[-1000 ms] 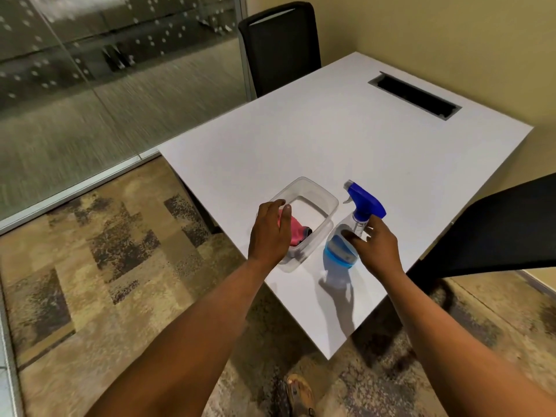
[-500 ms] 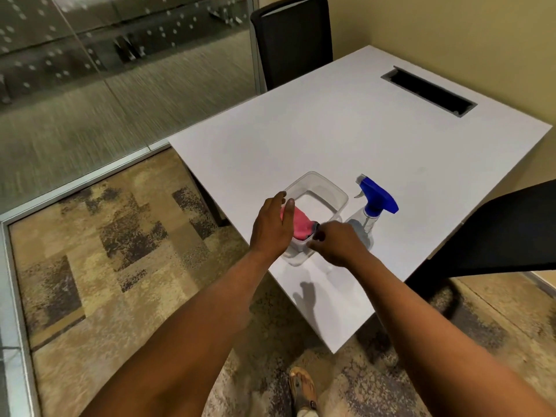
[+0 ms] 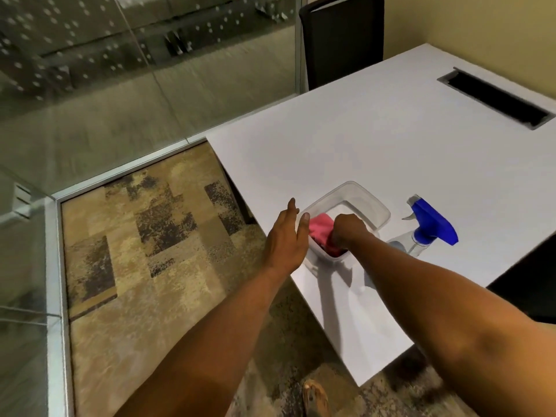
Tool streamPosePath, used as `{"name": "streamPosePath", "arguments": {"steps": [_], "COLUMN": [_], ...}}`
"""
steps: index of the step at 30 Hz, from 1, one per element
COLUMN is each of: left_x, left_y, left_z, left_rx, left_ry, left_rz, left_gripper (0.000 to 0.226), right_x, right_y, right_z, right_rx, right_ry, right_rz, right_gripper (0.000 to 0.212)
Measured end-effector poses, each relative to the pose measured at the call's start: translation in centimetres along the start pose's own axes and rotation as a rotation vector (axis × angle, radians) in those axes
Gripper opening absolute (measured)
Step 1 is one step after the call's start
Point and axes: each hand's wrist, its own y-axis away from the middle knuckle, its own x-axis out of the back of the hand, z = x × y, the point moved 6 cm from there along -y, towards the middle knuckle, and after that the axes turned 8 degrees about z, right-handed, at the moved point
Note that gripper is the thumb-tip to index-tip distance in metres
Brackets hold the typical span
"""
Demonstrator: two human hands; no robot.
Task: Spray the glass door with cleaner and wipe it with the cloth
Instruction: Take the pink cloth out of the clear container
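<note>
A pink cloth (image 3: 321, 228) lies in a clear plastic tub (image 3: 371, 207) near the white table's front edge. My right hand (image 3: 349, 230) reaches into the tub with its fingers closed on the cloth. My left hand (image 3: 287, 239) rests against the tub's left side, fingers spread and thumb on the rim. A clear spray bottle with a blue trigger head (image 3: 433, 225) stands on the table just right of the tub, untouched. The glass door (image 3: 90, 85), dotted with white marks, fills the upper left.
The white table (image 3: 361, 152) has a black cable slot (image 3: 493, 97) at the far right. One black chair (image 3: 343, 37) stands behind the table, another (image 3: 532, 281) at the right edge. Patterned carpet (image 3: 144, 251) lies between me and the glass. My sandalled foot (image 3: 314, 397) shows below.
My right hand left the spray bottle, moved left into the tub and closed on the pink cloth. My left hand let go of the cloth and slid to the tub's side.
</note>
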Motion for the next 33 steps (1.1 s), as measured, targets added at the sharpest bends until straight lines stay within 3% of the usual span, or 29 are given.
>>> {"name": "streamPosePath", "arguments": {"steps": [5, 9, 12, 14, 19, 21, 25, 29, 33], "left_x": [0.1, -0.2, 0.1, 0.6, 2.5, 3.7, 7.7, 11.8, 15.2], "left_y": [-0.5, -0.6, -0.4, -0.4, 0.8, 1.8, 4.2, 7.9, 12.6], "left_z": [-1.7, -1.4, -0.7, -0.1, 2.1, 3.0, 4.7, 5.3, 5.7], "left_rx": [0.08, 0.087, 0.085, 0.087, 0.06, 0.031, 0.053, 0.319, 0.434], "left_ry": [0.012, 0.005, 0.001, 0.003, 0.02, 0.035, 0.11, 0.361, 0.496], "left_rz": [0.03, 0.041, 0.059, 0.074, 0.094, 0.115, 0.263, 0.409, 0.46], "left_gripper": [0.063, 0.062, 0.061, 0.062, 0.058, 0.053, 0.037, 0.038, 0.042], "right_x": [-1.3, -1.4, 0.9, 3.2, 8.8, 11.4, 14.0, 13.9, 12.5], "right_y": [-0.9, -0.9, -0.4, 0.3, 3.8, 6.3, 10.6, 15.9, 22.1], "right_z": [-0.1, -0.1, -0.3, -0.8, -2.6, -2.9, -2.3, -2.8, -4.1], "right_rx": [-0.003, -0.021, 0.015, 0.056, 0.101, 0.137, 0.147, 0.205, 0.31], "right_ry": [0.001, -0.051, -0.088, -0.103, -0.076, -0.115, -0.39, -0.799, -0.948], "right_rz": [-0.099, -0.09, 0.025, 0.104, 0.177, 0.246, 0.311, 0.267, 0.212], "right_gripper": [0.014, 0.019, 0.023, 0.011, 0.034, 0.025, 0.016, 0.02, 0.014]}}
